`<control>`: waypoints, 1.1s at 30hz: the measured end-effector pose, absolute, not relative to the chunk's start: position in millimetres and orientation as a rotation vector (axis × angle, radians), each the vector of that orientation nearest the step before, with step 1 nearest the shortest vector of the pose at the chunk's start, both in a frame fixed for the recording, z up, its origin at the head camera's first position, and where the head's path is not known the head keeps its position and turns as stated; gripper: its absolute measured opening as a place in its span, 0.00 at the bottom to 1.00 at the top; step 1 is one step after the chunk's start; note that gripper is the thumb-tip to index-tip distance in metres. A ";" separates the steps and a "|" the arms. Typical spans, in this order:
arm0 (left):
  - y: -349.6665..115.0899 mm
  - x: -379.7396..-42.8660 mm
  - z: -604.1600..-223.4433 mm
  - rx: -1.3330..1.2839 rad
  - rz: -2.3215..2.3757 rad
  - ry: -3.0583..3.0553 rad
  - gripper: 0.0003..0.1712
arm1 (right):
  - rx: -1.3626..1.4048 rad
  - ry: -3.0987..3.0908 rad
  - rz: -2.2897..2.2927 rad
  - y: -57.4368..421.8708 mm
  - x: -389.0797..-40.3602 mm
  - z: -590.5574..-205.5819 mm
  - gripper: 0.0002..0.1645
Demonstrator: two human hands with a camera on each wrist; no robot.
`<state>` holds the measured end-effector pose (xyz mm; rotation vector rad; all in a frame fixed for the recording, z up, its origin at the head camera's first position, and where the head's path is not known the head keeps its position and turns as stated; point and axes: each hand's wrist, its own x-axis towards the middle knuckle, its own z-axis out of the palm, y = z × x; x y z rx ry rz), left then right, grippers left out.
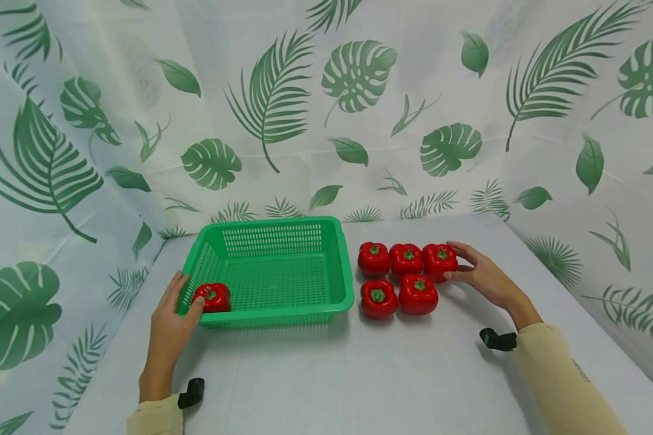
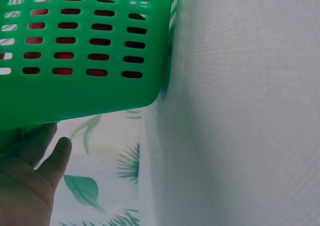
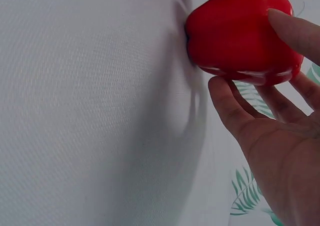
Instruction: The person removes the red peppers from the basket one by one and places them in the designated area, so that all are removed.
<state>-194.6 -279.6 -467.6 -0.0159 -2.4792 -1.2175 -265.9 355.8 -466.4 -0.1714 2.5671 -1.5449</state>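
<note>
A green plastic basket (image 1: 283, 314) has one red bell pepper (image 1: 217, 297) in its front left corner. My left hand (image 1: 171, 323) grips the basket's rim at that corner, thumb on top; in the left wrist view some of its fingers are hidden by the basket wall. To the right of the basket stand several red bell peppers, three in a back row and two in front. My right hand (image 1: 484, 275) holds the back row's right-hand bell pepper (image 3: 240, 35) from its right side. The thumb lies on it, with the other fingers around its far side.
Two bell peppers, left (image 1: 373, 260) and middle (image 1: 406, 260), complete the back row. The front pair, left (image 1: 378, 299) and right (image 1: 418, 295), stand close by. A white cloth covers the table (image 1: 326, 380). Leaf-patterned curtains (image 1: 359, 145) hang behind and at both sides.
</note>
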 end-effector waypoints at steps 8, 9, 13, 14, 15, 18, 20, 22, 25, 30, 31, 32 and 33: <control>-282.1 -194.3 -469.1 -0.031 -1.216 -2.472 0.36 | -0.157 2.536 -1.563 354.2 -266.8 -465.8 0.63; -282.1 -194.3 -468.9 -0.035 -1.217 -2.469 0.36 | -0.157 2.535 -1.563 354.4 -266.8 -465.1 0.63; -281.3 -193.6 -467.7 -0.044 -1.234 -2.460 0.36 | -0.166 2.536 -1.569 356.5 -265.9 -459.6 0.63; -281.1 -193.7 -467.5 -0.044 -1.237 -2.458 0.36 | -0.176 2.532 -1.579 357.2 -265.7 -458.0 0.63; -281.0 -193.9 -467.7 -0.045 -1.239 -2.456 0.36 | -0.185 2.524 -1.593 357.8 -265.6 -456.4 0.63; -280.8 -194.6 -468.5 -0.044 -1.242 -2.454 0.36 | -0.216 2.486 -1.641 358.5 -265.8 -451.3 0.63; -281.1 -195.4 -469.8 -0.042 -1.239 -2.454 0.36 | -0.236 2.465 -1.665 358.4 -266.1 -447.3 0.64; -281.2 -196.0 -470.9 -0.039 -1.243 -2.455 0.36 | -0.248 2.462 -1.676 358.4 -266.4 -442.5 0.64; -281.2 -197.3 -471.9 -0.036 -1.239 -2.455 0.36 | -0.256 2.484 -1.677 358.1 -266.2 -433.2 0.63; -282.0 -198.3 -471.0 -0.038 -1.238 -2.454 0.36 | -0.283 2.522 -1.696 356.8 -265.9 -418.6 0.60; -282.2 -198.1 -470.8 -0.042 -1.240 -2.452 0.36 | -0.291 2.525 -1.705 356.5 -265.8 -416.3 0.59; -282.5 -198.0 -470.7 -0.046 -1.243 -2.451 0.36 | -0.296 2.530 -1.711 355.7 -266.1 -414.1 0.58; -282.7 -197.8 -470.6 -0.051 -1.246 -2.449 0.35 | -0.304 2.532 -1.719 354.6 -266.4 -411.9 0.58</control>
